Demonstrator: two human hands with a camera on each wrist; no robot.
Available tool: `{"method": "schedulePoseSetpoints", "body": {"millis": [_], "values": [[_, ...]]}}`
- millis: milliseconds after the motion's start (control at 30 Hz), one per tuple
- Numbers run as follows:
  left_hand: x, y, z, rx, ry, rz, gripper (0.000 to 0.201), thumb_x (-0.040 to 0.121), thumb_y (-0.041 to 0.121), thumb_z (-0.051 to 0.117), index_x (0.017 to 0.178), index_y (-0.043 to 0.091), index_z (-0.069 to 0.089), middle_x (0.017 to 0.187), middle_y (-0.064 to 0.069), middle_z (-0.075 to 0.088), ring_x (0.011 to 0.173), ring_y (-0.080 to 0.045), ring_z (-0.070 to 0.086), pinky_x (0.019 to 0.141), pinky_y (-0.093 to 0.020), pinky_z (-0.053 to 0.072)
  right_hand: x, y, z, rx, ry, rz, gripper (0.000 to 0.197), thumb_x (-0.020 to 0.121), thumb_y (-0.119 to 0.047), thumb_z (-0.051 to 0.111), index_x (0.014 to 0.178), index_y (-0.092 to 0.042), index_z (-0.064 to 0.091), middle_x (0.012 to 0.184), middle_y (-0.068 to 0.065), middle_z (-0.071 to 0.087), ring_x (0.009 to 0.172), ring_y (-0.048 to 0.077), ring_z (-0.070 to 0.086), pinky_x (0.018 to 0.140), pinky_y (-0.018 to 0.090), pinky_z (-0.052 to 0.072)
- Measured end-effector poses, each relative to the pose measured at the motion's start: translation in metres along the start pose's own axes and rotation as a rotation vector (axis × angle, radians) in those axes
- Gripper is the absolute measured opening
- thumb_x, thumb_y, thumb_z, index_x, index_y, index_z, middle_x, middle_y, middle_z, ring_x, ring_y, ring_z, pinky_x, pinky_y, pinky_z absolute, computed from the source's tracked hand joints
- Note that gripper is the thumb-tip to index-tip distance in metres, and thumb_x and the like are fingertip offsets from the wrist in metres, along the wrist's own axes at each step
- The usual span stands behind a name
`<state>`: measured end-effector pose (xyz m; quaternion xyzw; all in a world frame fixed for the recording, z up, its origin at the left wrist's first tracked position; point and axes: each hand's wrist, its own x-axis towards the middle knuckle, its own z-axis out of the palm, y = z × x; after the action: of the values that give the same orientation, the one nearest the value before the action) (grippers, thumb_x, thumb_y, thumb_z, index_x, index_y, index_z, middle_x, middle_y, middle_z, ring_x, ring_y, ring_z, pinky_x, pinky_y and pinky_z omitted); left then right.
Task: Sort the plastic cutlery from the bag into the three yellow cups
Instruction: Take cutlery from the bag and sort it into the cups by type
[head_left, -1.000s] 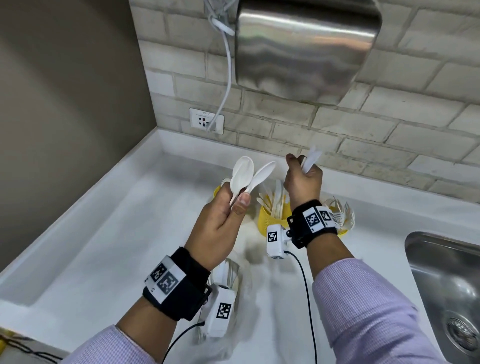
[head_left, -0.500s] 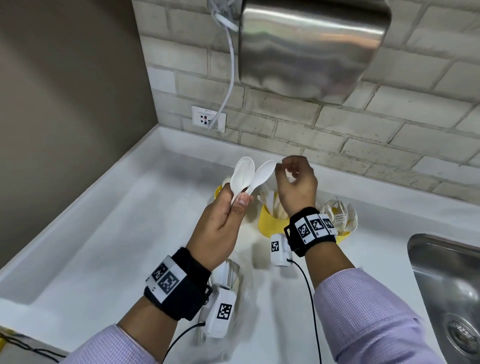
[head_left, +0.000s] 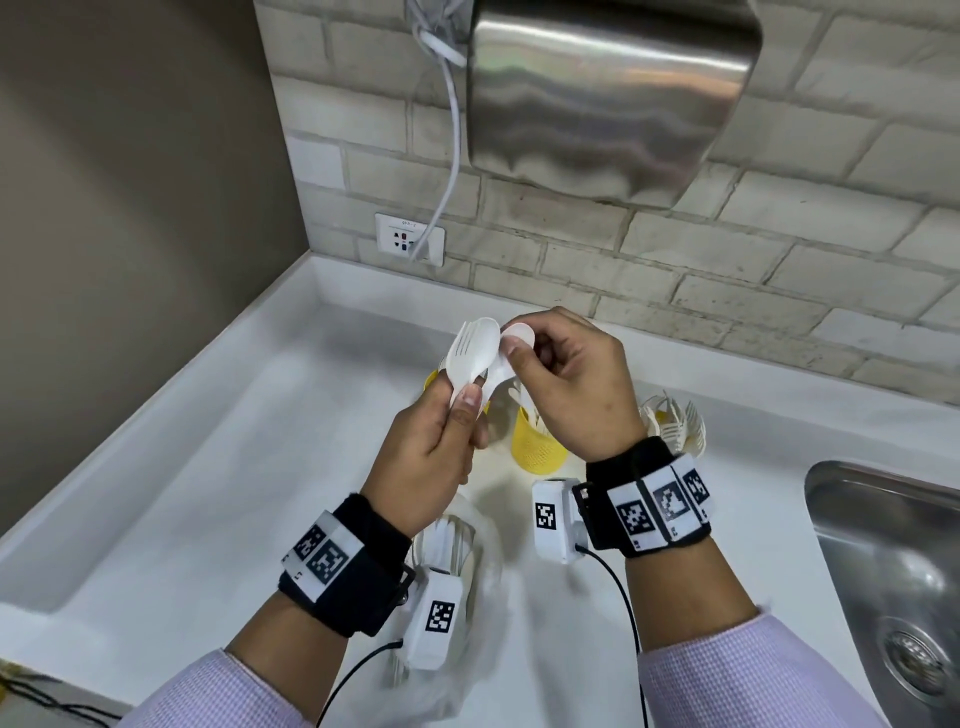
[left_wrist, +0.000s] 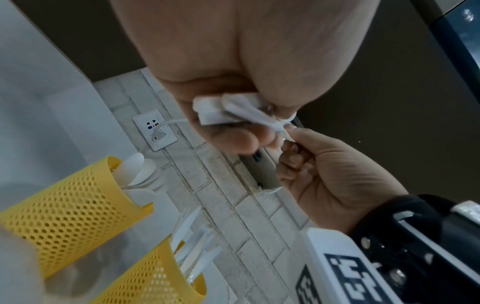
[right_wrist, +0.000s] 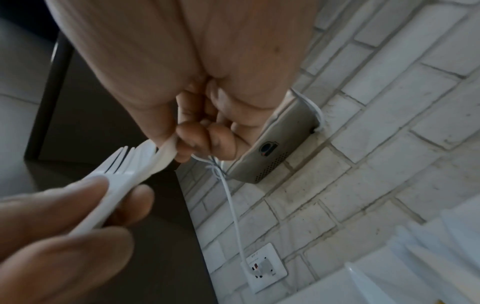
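While the left hand (head_left: 441, 441) clamps a fanned bunch of white cutlery (head_left: 475, 356) by the handles, heads up for inspection, the right hand (head_left: 571, 379) pinches one spoon (head_left: 518, 336) to separate it; beyond stand the yellow cups (head_left: 537, 447), already part-filled.
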<state>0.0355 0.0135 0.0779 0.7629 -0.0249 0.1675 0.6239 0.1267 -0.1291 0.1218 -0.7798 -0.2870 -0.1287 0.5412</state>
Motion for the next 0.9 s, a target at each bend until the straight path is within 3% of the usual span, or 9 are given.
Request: {"method": "schedulePoseSetpoints", "body": {"millis": [100, 200, 300, 400, 533, 667, 767, 833, 900], "values": [[-0.001, 0.006, -0.003, -0.032, -0.043, -0.032, 0.029, 0.110, 0.032, 0.038, 0.120, 0.017, 0.060, 0.090, -0.004, 0.068, 0.063, -0.024, 0.063, 0.061, -0.039, 0.058, 0.001, -0.007, -0.001, -0.123, 0.022, -0.047, 0.010, 0.091, -0.011, 0.069, 0.091, -0.017, 0.077, 0.075, -0.005, 0.061, 0.064, 0.010, 0.052, 0.064, 0.024, 0.046], [0.000, 0.004, -0.001, 0.000, -0.065, -0.027, 0.028, 0.110, 0.032, 0.037, 0.102, 0.017, 0.059, 0.084, 0.000, 0.065, 0.059, -0.019, 0.056, 0.058, -0.031, 0.050, 0.001, -0.015, 0.004, -0.159, 0.021, -0.077, 0.015, 0.095, -0.012, 0.066, 0.097, -0.019, 0.079, 0.075, -0.009, 0.057, 0.067, 0.009, 0.055, 0.066, 0.015, 0.042], [-0.001, 0.003, 0.002, -0.012, -0.061, -0.007, 0.028, 0.109, 0.039, 0.036, 0.089, 0.027, 0.051, 0.071, 0.012, 0.045, 0.061, -0.012, 0.038, 0.061, -0.030, 0.037, -0.006, -0.019, 0.012, -0.092, 0.036, -0.054, 0.024, 0.100, -0.012, 0.057, 0.116, -0.015, 0.075, 0.092, -0.004, 0.059, 0.079, 0.007, 0.061, 0.078, 0.013, 0.046], [0.001, 0.004, -0.001, 0.014, -0.048, 0.022, 0.023, 0.110, 0.031, 0.035, 0.101, 0.030, 0.056, 0.071, 0.024, 0.052, 0.065, 0.002, 0.045, 0.065, -0.017, 0.037, -0.017, -0.026, 0.015, 0.002, 0.095, -0.033, 0.039, 0.096, -0.008, 0.058, 0.133, -0.020, 0.064, 0.106, 0.003, 0.048, 0.071, 0.015, 0.056, 0.077, 0.019, 0.049], [-0.001, 0.001, -0.004, 0.043, -0.078, 0.042, 0.026, 0.110, 0.031, 0.035, 0.107, 0.019, 0.058, 0.077, 0.017, 0.049, 0.069, -0.006, 0.043, 0.066, -0.025, 0.038, -0.024, -0.027, 0.018, -0.126, 0.090, -0.126, 0.030, 0.091, -0.008, 0.071, 0.119, -0.017, 0.072, 0.107, 0.007, 0.044, 0.089, 0.011, 0.050, 0.081, 0.019, 0.044], [-0.003, 0.007, -0.005, 0.150, -0.113, 0.061, 0.027, 0.110, 0.026, 0.037, 0.122, 0.024, 0.061, 0.073, 0.025, 0.055, 0.066, -0.001, 0.048, 0.066, -0.015, 0.037, -0.016, -0.023, 0.004, -0.100, -0.011, -0.116, 0.012, 0.091, -0.008, 0.072, 0.100, -0.017, 0.070, 0.108, 0.007, 0.046, 0.086, 0.004, 0.048, 0.080, 0.014, 0.041], [-0.001, 0.002, -0.010, 0.212, -0.126, 0.109, 0.029, 0.110, 0.028, 0.040, 0.129, 0.021, 0.061, 0.096, 0.013, 0.069, 0.087, -0.007, 0.061, 0.080, -0.027, 0.047, -0.010, -0.024, -0.010, 0.064, -0.086, -0.044, 0.018, 0.095, -0.008, 0.067, 0.096, -0.025, 0.061, 0.111, 0.004, 0.051, 0.085, 0.006, 0.054, 0.077, 0.021, 0.046], [0.001, -0.005, -0.013, 0.238, -0.120, 0.099, 0.027, 0.109, 0.032, 0.041, 0.121, 0.021, 0.062, 0.091, -0.002, 0.067, 0.081, -0.018, 0.057, 0.076, -0.036, 0.048, -0.007, -0.028, -0.018, 0.338, -0.003, 0.041, 0.013, 0.097, -0.009, 0.059, 0.097, -0.021, 0.054, 0.115, 0.006, 0.060, 0.091, 0.015, 0.060, 0.077, 0.031, 0.052], [0.002, -0.008, -0.014, 0.228, -0.103, 0.075, 0.025, 0.109, 0.030, 0.042, 0.113, 0.016, 0.063, 0.078, -0.006, 0.057, 0.072, -0.021, 0.049, 0.070, -0.038, 0.044, -0.005, -0.035, -0.027, 0.703, 0.146, 0.111, 0.013, 0.100, -0.006, 0.049, 0.097, -0.018, 0.047, 0.113, 0.015, 0.068, 0.098, 0.031, 0.066, 0.081, 0.041, 0.054]]}}
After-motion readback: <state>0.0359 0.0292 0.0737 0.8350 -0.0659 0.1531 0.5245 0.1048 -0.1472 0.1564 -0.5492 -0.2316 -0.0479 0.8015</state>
